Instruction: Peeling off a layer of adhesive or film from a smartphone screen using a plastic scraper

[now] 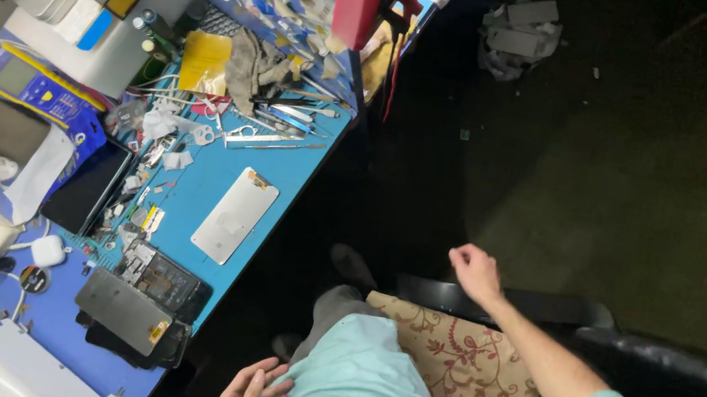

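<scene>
Hands first, head view only: our right hand (475,272) sits loosely curled, fingers bent in, holding nothing, knuckles resting on the glossy black curved chair armrest (546,307). Our left hand (249,396) is flat and spread, fingers (259,374) straight and slightly apart, palm against the pale mint cloth trouser leg (359,391); nothing gripped.

Under the right forearm lies a beige woven cushion w/ red floral pattern (459,369), soft and flat, touching the mint cloth.

Left of both hands runs the blue matte work mat on the bench (192,191). On it: a white flat rectangular phone back panel (234,215), smooth, rounded corners, well apart from either hand. Nearer the left hand, at the bench edge, a dark opened phone body w/ exposed parts (167,282) beside a grey rectangular metal-look panel (122,311). Steel tweezers and scissors (274,128) lie further up, near a yellow packet (205,59). Yellow-cased meter w/ grey screen (33,83) at far left.
</scene>
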